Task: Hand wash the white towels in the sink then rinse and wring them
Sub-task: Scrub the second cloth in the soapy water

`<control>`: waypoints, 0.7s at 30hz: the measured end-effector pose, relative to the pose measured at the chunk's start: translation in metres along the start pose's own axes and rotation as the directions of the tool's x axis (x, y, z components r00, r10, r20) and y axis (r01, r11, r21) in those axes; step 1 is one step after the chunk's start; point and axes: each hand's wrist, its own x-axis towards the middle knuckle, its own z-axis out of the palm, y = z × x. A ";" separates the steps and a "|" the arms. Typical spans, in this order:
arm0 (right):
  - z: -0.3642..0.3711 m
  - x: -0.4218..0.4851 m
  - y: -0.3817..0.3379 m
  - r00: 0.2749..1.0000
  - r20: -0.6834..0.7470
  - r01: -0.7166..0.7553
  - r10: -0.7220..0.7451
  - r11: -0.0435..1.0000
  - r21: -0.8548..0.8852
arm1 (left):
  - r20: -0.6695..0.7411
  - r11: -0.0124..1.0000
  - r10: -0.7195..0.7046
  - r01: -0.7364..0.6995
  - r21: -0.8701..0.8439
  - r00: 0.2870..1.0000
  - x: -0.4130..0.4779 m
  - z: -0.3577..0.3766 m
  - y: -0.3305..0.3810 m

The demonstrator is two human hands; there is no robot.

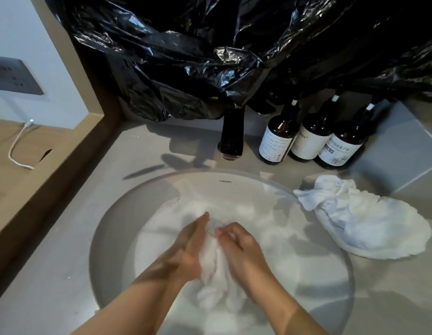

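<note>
One black plastic sheet drapes the back edge of the worktop. One round sink holds one wet towel, bunched with its length running front to back. A second towel lies crumpled on the worktop, just right of the sink. Three brown bottles stand at the back. The left hand presses nearly straight fingers against the wet towel; the right hand curls its fingers round it.

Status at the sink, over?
Left hand presses, right hand grips towel in sink. Second towel on counter. Nothing in the way.
</note>
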 end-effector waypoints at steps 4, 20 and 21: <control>-0.037 0.011 0.003 0.996 -0.046 -0.087 0.081 0.988 -0.126 | 0.199 0.944 -0.220 0.260 -0.201 0.955 0.001 -0.014 0.016; -0.048 0.042 0.028 0.973 -0.163 -0.172 0.164 0.985 -0.032 | -0.259 0.949 -0.113 0.181 0.259 0.959 0.051 -0.038 -0.017; -0.046 0.047 0.030 0.969 -0.170 -0.189 0.178 0.981 -0.051 | -0.268 0.959 -0.132 0.192 0.208 0.954 0.053 -0.038 -0.021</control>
